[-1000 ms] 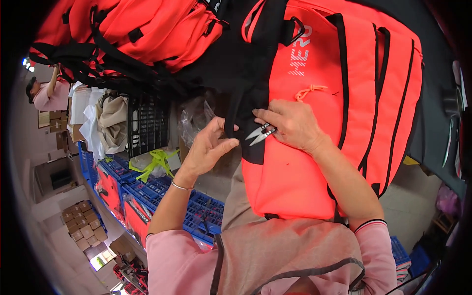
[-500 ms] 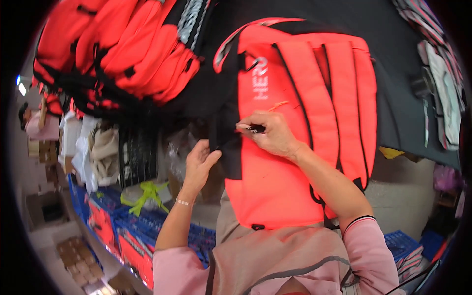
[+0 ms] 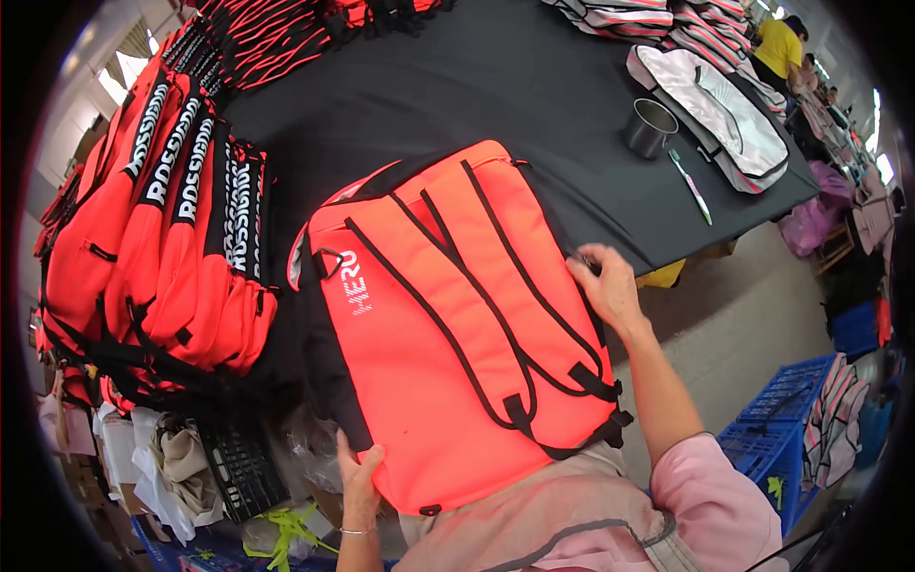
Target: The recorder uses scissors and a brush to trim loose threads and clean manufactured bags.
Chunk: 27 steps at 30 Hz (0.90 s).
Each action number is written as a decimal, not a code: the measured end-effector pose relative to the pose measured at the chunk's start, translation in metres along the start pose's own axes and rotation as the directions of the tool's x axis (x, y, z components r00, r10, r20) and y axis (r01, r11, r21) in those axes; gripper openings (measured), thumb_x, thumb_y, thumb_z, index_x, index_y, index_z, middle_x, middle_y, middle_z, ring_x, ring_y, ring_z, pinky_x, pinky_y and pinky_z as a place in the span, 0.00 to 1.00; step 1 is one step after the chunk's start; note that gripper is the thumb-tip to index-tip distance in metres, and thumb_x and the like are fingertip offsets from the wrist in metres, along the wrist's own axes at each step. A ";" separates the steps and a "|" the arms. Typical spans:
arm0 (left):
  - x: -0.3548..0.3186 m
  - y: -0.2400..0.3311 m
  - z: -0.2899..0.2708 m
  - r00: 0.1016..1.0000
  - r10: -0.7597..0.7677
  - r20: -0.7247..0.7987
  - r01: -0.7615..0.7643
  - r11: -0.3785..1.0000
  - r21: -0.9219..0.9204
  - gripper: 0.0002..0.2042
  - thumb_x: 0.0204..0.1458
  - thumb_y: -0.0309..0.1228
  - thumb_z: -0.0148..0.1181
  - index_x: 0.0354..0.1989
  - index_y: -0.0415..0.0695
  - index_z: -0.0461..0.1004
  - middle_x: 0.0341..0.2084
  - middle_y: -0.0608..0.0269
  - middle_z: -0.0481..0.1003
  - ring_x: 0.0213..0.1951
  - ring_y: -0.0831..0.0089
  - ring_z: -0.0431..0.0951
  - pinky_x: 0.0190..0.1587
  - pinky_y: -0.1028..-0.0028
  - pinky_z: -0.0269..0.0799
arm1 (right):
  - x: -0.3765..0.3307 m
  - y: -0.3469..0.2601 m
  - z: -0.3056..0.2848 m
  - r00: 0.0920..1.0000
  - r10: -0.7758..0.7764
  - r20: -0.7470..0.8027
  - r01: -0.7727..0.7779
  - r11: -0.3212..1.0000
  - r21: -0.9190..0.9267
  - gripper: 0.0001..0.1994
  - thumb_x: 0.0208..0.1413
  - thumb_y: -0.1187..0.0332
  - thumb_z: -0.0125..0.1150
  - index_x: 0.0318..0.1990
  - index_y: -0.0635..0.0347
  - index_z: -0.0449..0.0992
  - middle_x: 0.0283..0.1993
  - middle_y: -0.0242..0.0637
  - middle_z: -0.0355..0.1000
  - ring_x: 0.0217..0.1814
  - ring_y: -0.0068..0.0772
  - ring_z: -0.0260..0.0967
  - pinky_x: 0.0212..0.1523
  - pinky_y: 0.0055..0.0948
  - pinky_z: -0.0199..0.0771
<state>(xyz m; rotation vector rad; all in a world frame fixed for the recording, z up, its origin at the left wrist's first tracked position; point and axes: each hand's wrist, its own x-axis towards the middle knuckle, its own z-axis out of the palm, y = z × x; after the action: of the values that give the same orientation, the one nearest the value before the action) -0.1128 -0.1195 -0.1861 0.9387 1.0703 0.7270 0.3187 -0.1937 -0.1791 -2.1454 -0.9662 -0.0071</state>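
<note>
A bright orange-red backpack [image 3: 410, 381] lies strap side up in front of me, partly on the black-covered table and reaching to my apron. Two padded shoulder straps [image 3: 481, 257] with black edging run down its back panel. My left hand [image 3: 358, 480] grips its lower left edge, thumb on top and fingers mostly hidden beneath. Beside the right edge of the backpack is my right hand [image 3: 608, 286], fingers curled and pinched together. Something small and dark shows at its fingertips, too little to name.
Similar backpacks [image 3: 143, 238] stand in a row at the left. A dark metal cup [image 3: 650, 129], a toothbrush [image 3: 691, 187] and a white-grey bag [image 3: 710, 114] occupy the table's right end. Blue crates [image 3: 772, 410] stand at lower right; a black crate [image 3: 243, 458] at lower left. Someone in yellow [image 3: 780, 48] is farther off.
The backpack has turned and tilted, and the view has shifted. My right hand went from its panel to its right edge. My left hand, formerly apart, now grips its lower left edge.
</note>
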 end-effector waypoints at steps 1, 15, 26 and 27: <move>0.000 0.016 0.006 1.000 0.005 0.004 -0.005 1.000 0.007 0.39 0.48 0.28 0.64 0.68 0.34 0.50 0.60 0.54 0.62 0.59 0.66 0.66 0.62 0.70 0.61 | -0.007 0.002 0.002 0.999 0.048 0.026 -0.048 0.999 0.003 0.18 0.53 0.58 0.65 0.43 0.65 0.78 0.37 0.46 0.72 0.35 0.44 0.73 0.39 0.35 0.73; 0.048 0.034 -0.024 0.986 0.152 -0.073 -0.101 0.881 0.463 0.30 0.53 0.25 0.59 0.65 0.31 0.58 0.55 0.51 0.70 0.52 0.65 0.73 0.56 0.69 0.67 | 0.069 0.045 -0.007 0.992 0.059 -0.109 -0.036 0.979 0.203 0.18 0.49 0.68 0.60 0.48 0.65 0.74 0.39 0.49 0.74 0.44 0.47 0.73 0.48 0.38 0.72; 0.056 0.043 0.003 0.983 0.182 -0.015 -0.113 0.672 0.732 0.32 0.55 0.34 0.62 0.63 0.30 0.59 0.55 0.51 0.70 0.54 0.66 0.70 0.60 0.70 0.62 | 0.177 0.173 0.026 0.923 -0.234 -0.306 0.171 0.961 -0.218 0.19 0.52 0.76 0.57 0.53 0.67 0.68 0.49 0.58 0.67 0.53 0.56 0.67 0.55 0.44 0.68; 0.055 0.041 0.002 0.982 0.187 -0.042 -0.100 0.687 0.720 0.30 0.55 0.34 0.62 0.63 0.30 0.59 0.54 0.51 0.71 0.53 0.66 0.71 0.59 0.70 0.62 | 0.175 0.171 0.032 0.922 -0.262 -0.284 0.209 0.956 -0.206 0.19 0.51 0.76 0.57 0.52 0.68 0.68 0.45 0.56 0.67 0.48 0.57 0.67 0.53 0.44 0.68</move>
<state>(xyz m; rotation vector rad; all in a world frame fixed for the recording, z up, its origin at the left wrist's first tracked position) -0.0952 -0.0547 -0.1709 1.6909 1.4324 0.4773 0.5437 -0.1324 -0.2602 -2.0848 -1.0606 -0.5488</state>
